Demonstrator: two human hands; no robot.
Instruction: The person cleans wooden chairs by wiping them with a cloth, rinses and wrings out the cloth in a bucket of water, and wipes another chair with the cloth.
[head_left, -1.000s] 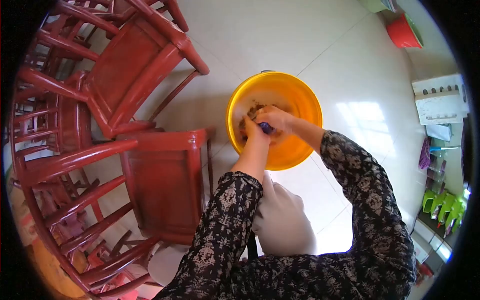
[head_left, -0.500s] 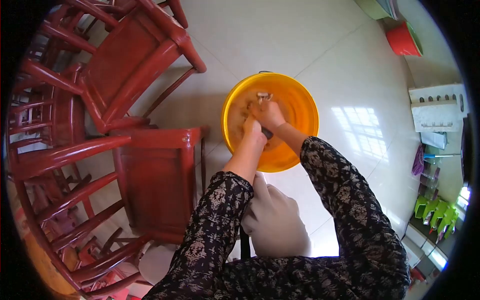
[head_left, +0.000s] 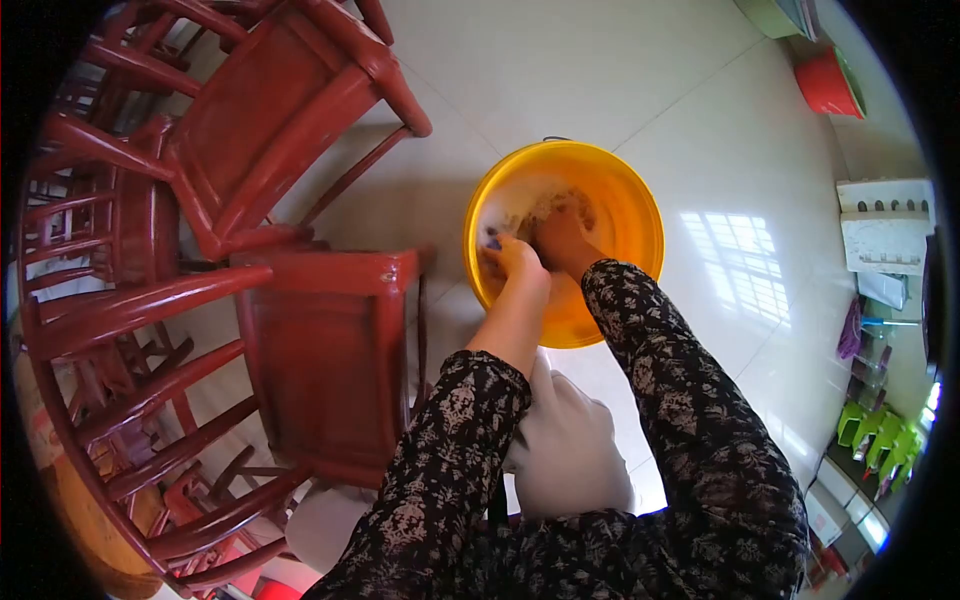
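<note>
A yellow bucket (head_left: 640, 200) stands on the floor with cloudy, brownish contents, and both my hands reach down inside it. My left hand (head_left: 520, 258) is near the bucket's left wall, fingers curled around something small with a blue part (head_left: 493, 243); its kind does not show. To the right, my right hand (head_left: 563, 238) is lower in the bucket, beside a patch of brownish, frothy-looking matter (head_left: 565, 200). Its fingers are hidden, so what they touch does not show.
Red wooden chairs (head_left: 320, 370) crowd the left side, one close to the bucket. Pale tiled floor (head_left: 560, 60) surrounds the bucket. At the right wall are a red container (head_left: 828, 85), a white rack (head_left: 885, 228) and green items (head_left: 880, 430).
My hands were close together in the bucket around a dark object. Now they are farther apart, the left toward the left wall and the right lower. The view has shifted slightly.
</note>
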